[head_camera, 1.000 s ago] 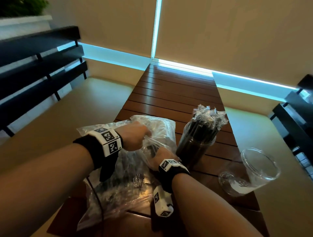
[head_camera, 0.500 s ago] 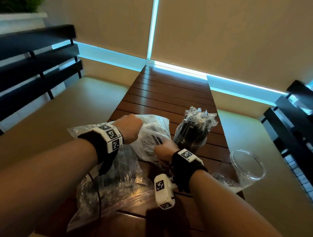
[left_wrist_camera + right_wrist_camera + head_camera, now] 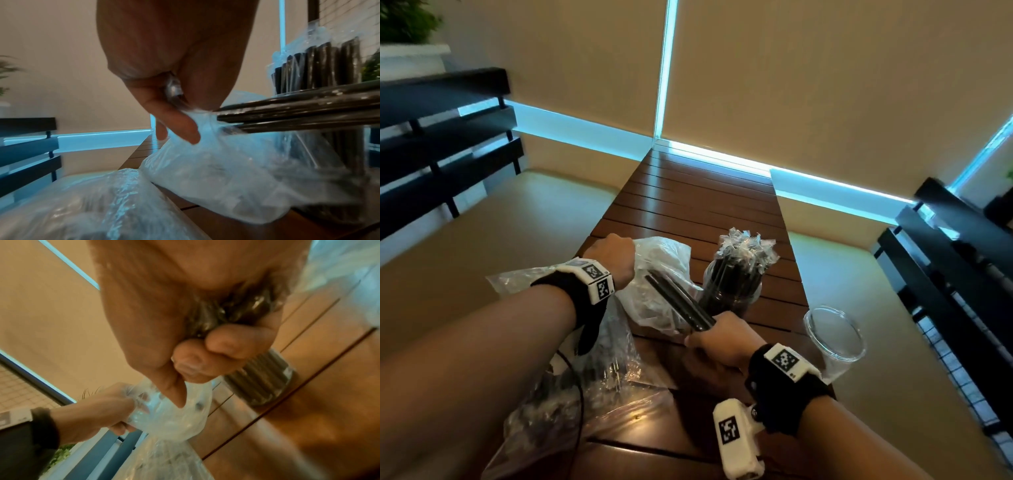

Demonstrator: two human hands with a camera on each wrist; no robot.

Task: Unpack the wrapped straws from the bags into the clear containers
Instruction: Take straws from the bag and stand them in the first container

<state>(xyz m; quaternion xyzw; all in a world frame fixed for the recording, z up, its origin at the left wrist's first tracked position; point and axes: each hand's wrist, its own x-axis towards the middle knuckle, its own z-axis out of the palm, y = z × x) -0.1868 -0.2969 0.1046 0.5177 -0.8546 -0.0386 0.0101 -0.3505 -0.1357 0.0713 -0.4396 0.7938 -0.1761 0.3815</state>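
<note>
My left hand (image 3: 616, 257) pinches the mouth of a clear plastic bag (image 3: 657, 274) lifted off the wooden table (image 3: 688, 192); the left wrist view shows the bag (image 3: 236, 170) hanging from the fingers (image 3: 176, 126). My right hand (image 3: 722, 339) grips a small bundle of black wrapped straws (image 3: 678, 301), most of it drawn out of the bag. The bundle (image 3: 298, 110) runs across the left wrist view. A clear container (image 3: 736, 281) packed with upright black straws stands just behind. An empty clear container (image 3: 835, 339) stands to its right.
A second plastic bag with straws (image 3: 585, 383) lies flat on the table under my left forearm. Cushioned bench seats run along both sides of the table, with dark slatted backrests (image 3: 441, 144) at far left and right.
My right hand has pulled back toward me, drawing the straw bundle out of the bag. The left hand has kept hold of the bag's mouth and lifted it slightly.
</note>
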